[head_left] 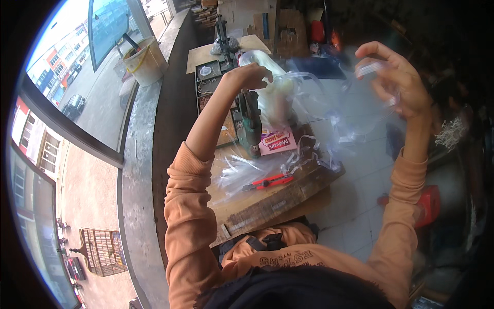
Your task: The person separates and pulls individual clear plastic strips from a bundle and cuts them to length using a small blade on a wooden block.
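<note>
Left hand [250, 77] is curling beside plastic bundle [279, 100], right hand [400, 85] around clear plastic [373, 69]; grips unclear. Loose strips [242, 174] are lying toward worktop [267, 207] near edge; bundle seemingly is awaiting work.

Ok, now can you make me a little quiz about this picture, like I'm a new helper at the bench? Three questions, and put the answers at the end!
1. What colour is most of the cutter near the front edge of the wooden bench?
A) blue
B) red
C) yellow

2. True or false: the bucket stands on the grey window ledge.

3. Which of the person's hands is nearer the bucket?

Key:
1. B, red.
2. True.
3. The left hand; the right hand is raised over on the other side.
</note>
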The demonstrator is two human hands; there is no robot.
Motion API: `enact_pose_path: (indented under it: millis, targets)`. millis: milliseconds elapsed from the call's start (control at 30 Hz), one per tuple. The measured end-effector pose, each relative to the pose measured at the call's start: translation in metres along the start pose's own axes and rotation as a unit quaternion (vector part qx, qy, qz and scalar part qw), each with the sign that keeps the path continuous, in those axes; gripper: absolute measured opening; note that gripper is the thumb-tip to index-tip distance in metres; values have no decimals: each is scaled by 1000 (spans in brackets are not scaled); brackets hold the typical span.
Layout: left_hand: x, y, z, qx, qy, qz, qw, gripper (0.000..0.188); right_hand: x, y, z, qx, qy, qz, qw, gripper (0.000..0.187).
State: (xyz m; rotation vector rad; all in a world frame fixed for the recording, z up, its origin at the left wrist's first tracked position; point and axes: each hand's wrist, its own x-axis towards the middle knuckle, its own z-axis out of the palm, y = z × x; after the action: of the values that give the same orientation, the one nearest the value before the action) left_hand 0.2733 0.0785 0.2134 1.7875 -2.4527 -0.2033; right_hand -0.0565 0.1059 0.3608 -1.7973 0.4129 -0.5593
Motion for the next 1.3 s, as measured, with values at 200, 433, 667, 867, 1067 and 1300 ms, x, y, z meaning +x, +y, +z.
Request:
enact_pose_path:
  millis: [200, 433, 667, 867, 1067, 1300]
  targets:
    - [2, 14, -9, -7, -29, -25, 999, 33, -2, 14, -20, 42, -18, -9, 999, 36]
    - [4, 4, -3, 4, -6, 18, 1000, 35, -7, 19, -32, 82, -34, -29, 996, 37]
    - [-1, 10, -6, 7, -12, -8, 1000, 39, -11, 16, -32, 107, -61, -46, 991, 36]
    - [-2, 12, -8, 10, -9, -15, 1000, 41, -11, 15, -33, 115, -60, -52, 990, 34]
    - [-27, 44, -37, 1, 135, -25, 990, 30, -11, 19, -36, 153, -55, -46, 986, 32]
    - [-104, 188, 6, -293, 232, 115, 920, 51, -6, 13, -14, 280, 3, -48, 959, 30]
